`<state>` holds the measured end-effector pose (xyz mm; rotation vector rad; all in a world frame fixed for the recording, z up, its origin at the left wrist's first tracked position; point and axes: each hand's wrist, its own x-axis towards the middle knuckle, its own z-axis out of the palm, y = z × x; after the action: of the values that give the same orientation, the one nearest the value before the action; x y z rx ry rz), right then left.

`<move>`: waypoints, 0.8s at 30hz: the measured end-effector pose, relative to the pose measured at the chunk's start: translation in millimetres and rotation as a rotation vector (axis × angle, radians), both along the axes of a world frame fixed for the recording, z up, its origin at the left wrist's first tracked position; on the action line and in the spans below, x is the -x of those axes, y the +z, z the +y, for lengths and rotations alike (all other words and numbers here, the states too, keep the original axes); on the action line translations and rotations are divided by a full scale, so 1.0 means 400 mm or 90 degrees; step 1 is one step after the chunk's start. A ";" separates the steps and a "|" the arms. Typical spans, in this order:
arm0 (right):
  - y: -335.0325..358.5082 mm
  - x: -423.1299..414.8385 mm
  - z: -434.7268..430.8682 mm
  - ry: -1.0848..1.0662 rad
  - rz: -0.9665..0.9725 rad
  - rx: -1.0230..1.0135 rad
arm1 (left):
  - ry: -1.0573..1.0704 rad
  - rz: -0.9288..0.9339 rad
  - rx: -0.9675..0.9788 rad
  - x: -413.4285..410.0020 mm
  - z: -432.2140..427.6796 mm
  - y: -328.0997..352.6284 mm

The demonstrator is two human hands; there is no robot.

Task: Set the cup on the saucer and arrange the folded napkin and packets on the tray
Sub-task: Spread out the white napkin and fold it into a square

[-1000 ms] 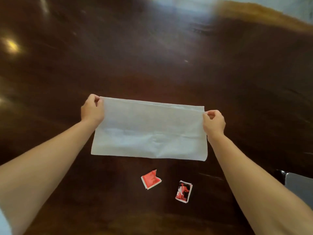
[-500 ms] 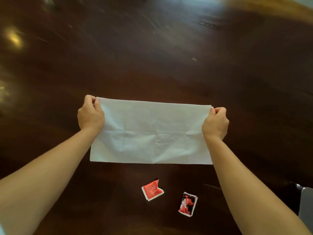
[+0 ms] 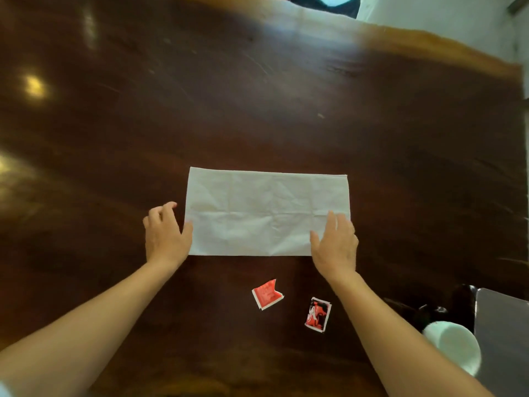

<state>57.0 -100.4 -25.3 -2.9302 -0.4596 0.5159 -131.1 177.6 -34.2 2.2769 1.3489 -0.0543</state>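
A white napkin (image 3: 267, 212) lies flat on the dark wooden table (image 3: 257, 96), folded into a long rectangle. My left hand (image 3: 166, 233) hovers at its near left corner, fingers apart, holding nothing. My right hand (image 3: 335, 247) rests flat over the near right corner, fingers spread. Two packets lie nearer to me: a red one (image 3: 267, 294) and a red-and-black one (image 3: 318, 313). A white cup (image 3: 455, 346) lies at the lower right beside a grey tray (image 3: 503, 339). No saucer shows.
The table's far edge (image 3: 429, 41) runs across the top right, with a pale floor beyond. A dark object (image 3: 461, 299) sits just behind the cup, next to the tray's corner.
Both hands have let go of the napkin's top corners and moved down to its near corners. The napkin now lies flat on the table. The view has shifted to bring the cup in.
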 end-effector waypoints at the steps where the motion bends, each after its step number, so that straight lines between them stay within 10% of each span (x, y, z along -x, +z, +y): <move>1: -0.001 0.032 0.028 0.047 0.020 0.000 | -0.087 0.013 -0.036 0.007 -0.026 0.002; 11: -0.131 0.171 0.324 0.356 0.093 -0.050 | -0.282 0.111 -0.076 -0.067 -0.134 -0.143; 24: -0.178 -0.065 -0.079 0.150 -0.044 0.085 | -0.296 0.116 -0.186 -0.034 -0.109 -0.178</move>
<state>82.8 -131.9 -96.6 -3.0461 -0.8167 0.4915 -117.6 133.8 -105.2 2.8547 0.9264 -0.2393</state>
